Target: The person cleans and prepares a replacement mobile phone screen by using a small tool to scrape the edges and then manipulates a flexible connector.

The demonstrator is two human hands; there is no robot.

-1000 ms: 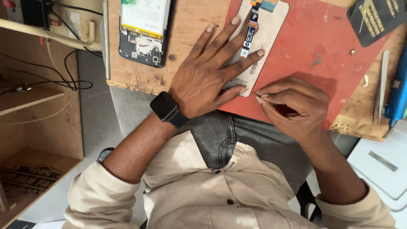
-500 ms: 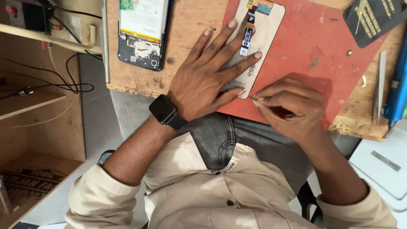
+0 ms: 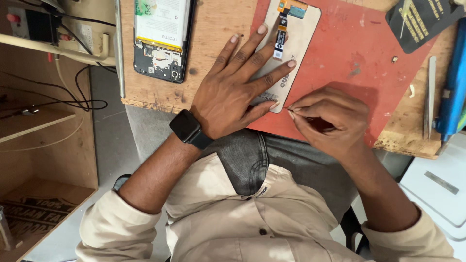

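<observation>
Red rubber mat (image 3: 369, 63) on the wooden bench (image 3: 155, 92) carries a beige flat phone display panel (image 3: 303, 39). The left hand (image 3: 233, 92) presses it flat, fingers spread; the right hand (image 3: 325, 119) pinches fingertips together at its corner.

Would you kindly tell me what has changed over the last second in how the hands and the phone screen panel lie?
Hardly anything. The left hand still presses flat on the pale screen panel, fingers spread. The right hand keeps its pinched fingertips at the panel's near corner; whether it holds a tool there is too small to tell. The panel, the red mat and the opened phone have not shifted; only the camera moved slightly.
</observation>
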